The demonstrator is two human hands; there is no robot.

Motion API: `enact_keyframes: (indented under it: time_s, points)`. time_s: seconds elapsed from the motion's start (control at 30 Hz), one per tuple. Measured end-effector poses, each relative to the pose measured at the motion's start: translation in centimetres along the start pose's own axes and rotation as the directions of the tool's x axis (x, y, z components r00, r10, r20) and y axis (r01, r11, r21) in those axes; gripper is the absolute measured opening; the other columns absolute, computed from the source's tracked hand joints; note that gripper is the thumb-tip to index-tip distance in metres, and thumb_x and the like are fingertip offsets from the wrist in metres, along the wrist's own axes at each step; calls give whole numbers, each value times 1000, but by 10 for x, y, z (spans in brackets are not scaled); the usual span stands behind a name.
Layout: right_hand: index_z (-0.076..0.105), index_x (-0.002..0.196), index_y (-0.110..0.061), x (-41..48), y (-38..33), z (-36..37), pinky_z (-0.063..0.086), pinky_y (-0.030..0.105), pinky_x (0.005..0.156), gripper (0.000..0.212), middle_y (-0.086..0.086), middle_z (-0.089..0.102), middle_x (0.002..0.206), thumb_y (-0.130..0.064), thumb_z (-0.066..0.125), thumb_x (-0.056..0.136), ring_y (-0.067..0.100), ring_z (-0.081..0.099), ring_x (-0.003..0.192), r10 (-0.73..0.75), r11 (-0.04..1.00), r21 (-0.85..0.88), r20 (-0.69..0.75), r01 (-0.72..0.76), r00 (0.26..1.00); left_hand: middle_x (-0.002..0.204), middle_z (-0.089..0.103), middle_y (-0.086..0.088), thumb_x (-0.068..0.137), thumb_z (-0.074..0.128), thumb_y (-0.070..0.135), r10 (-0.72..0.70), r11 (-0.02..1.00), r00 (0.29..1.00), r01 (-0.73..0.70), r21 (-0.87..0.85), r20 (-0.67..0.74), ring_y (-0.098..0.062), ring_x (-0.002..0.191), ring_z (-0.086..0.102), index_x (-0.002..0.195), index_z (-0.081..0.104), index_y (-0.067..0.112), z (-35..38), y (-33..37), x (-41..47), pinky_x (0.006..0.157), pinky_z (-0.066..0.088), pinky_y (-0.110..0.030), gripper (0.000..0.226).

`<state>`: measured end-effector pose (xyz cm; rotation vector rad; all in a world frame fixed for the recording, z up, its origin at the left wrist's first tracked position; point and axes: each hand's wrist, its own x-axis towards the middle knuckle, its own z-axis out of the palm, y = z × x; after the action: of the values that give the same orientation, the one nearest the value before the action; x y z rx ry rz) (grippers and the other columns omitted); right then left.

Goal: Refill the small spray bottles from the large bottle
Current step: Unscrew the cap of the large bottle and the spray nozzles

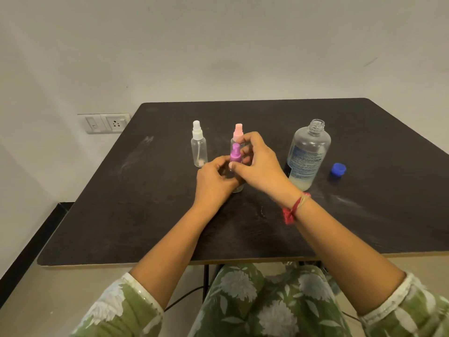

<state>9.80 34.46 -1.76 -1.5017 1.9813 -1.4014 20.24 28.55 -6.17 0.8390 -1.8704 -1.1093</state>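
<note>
Two gripping hands, left hand (213, 182) and right hand (261, 164), on purple-capped spray bottle (235, 155); large bottle (312, 139) label (305, 161) unreadable.

Soft, even indoor light; faint shadows, slight blur, wide-angle bowing at edges.

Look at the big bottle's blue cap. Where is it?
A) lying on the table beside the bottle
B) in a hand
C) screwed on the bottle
A: the blue cap lies on the table right of the large bottle, whose neck is open; the left hand and right hand hold the purple-topped spray bottle.
</note>
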Motion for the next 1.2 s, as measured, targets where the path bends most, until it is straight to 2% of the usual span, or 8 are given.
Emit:
enact_keyframes:
  time_s: [0.13,0.23,0.53,0.63,0.73,0.83,0.97,1.2]
  points:
    - [42,137,-18,-1,-3,-6,41,3,70,61,1,61,111,-13,67,81,10,59,90,22,999,-29,76,-20,997,84,72,6,71,79,11,6,1000,1000,-6,10,5,-8,80,69,105,71,19,0,1,0,77,58,-31,35]
    - [43,135,-19,-2,-5,-3,46,19,82,70,-1,52,117,-35,76,75,11,55,98,-24,994,-105,43,28,999,85,72,7,73,77,10,15,1000,1000,-15,15,5,-5,80,68,100,71,24,-1,3,-1,75,56,-25,32]
    - [47,117,-20,-4,-5,7,45,17,69,44,-14,52,79,-20,71,80,10,56,77,-39,989,-145,-97,25,994,79,70,9,73,76,9,17,999,1000,-17,33,4,1,71,65,98,70,22,0,1,0,69,53,-15,28]
    - [41,132,-24,-6,-6,4,39,4,75,58,-4,63,109,-7,61,81,9,60,94,-13,999,-29,-3,13,1000,77,67,12,74,74,9,-9,998,1000,9,58,-1,0,68,62,101,69,20,0,2,0,70,53,-19,29]
    - [30,144,-27,-8,-6,4,42,22,92,75,0,48,134,-15,66,80,12,53,111,25,1000,6,72,-25,997,78,68,12,75,71,8,-8,998,1000,7,61,11,-2,74,65,99,69,23,-1,3,0,73,55,-23,28]
    - [44,126,-25,-9,-1,8,45,23,82,65,-4,48,111,-35,78,72,8,52,95,44,995,-83,-59,-49,997,77,70,9,74,73,12,3,998,1000,-4,69,13,-5,75,67,92,69,27,-1,2,0,71,56,-27,24]
    - [52,91,-21,-4,4,10,43,12,64,35,-10,56,79,-24,81,70,1,52,66,14,1000,-26,-161,-18,987,81,73,4,69,78,15,-4,1000,1000,4,25,0,-11,78,69,99,72,20,0,-1,-1,75,58,-36,31]
    - [59,94,-18,0,-9,-5,45,9,63,24,-9,61,79,-17,74,76,-2,56,65,-3,996,83,-248,25,969,83,70,14,68,85,23,6,1000,1000,-6,7,-5,4,80,66,101,70,22,1,1,0,76,52,-14,36]
